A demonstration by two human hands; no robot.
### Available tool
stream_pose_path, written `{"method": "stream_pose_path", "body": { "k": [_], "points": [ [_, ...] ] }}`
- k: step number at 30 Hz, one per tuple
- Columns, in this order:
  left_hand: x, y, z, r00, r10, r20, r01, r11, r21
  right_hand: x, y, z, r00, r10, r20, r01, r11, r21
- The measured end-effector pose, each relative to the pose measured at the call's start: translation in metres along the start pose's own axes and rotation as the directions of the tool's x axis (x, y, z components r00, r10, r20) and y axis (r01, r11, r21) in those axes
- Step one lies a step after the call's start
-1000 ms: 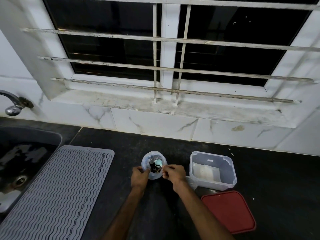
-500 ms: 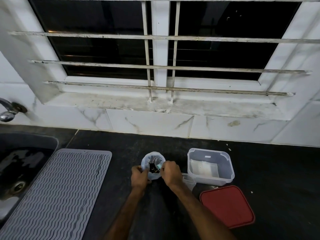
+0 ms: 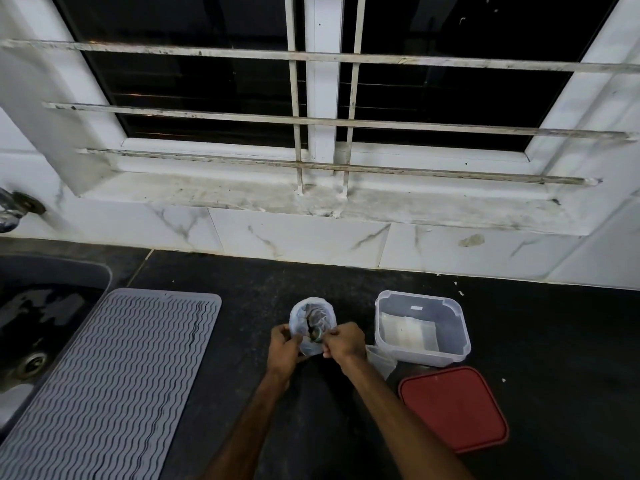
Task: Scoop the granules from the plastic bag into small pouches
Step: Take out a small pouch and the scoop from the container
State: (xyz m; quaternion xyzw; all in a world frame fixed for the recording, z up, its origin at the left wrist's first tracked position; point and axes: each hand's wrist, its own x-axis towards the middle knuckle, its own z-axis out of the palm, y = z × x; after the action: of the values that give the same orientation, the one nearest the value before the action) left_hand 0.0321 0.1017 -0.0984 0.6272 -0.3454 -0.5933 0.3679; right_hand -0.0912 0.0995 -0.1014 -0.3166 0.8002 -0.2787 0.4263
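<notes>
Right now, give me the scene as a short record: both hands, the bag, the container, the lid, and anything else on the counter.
left hand: grips the left edge of the plastic bag
right hand: pinches the bag's right edge
bag state: mouth open, dark contents inside, on the black counter
clear container: right of the bag, open, something white inside, unclear what
red lid: flat on the counter, nearer than the container
grey ribbed mat: far left, beside the sink

Red lid (image 3: 453, 408), grey wavy-ribbed mat (image 3: 104, 375), black counter (image 3: 554, 341)
</notes>
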Motion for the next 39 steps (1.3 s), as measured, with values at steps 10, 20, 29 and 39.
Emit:
{"method": "stream_pose_path", "body": {
  "k": [10, 20, 29, 39],
  "points": [
    [0.009, 0.001, -0.009, 0.998, -0.052, -0.027, 0.051, 0.998, -0.026, -0.011, -0.002, 0.000, 0.997, -0.065, -0.046, 0.067, 0.997, 0.034],
    [0.003, 0.005, -0.009, 0.993, 0.011, -0.114, -0.016, 0.999, -0.040, -0.023, -0.012, -0.016, 0.993, -0.103, -0.049, 0.110, 0.981, 0.161],
    [-0.050, 0.027, 0.015, 0.937, 0.346, -0.050, -0.262, 0.789, 0.556, -0.066, -0.002, -0.098, 0.997, -0.062, 0.041, 0.024, 0.789, 0.614],
    [-0.063, -0.007, 0.095, 0.963, 0.064, 0.263, -0.241, 0.648, 0.723, -0.080, 0.055, -0.156, 0.992, -0.100, -0.080, 0.127, 0.829, 0.544]
  ]
}}
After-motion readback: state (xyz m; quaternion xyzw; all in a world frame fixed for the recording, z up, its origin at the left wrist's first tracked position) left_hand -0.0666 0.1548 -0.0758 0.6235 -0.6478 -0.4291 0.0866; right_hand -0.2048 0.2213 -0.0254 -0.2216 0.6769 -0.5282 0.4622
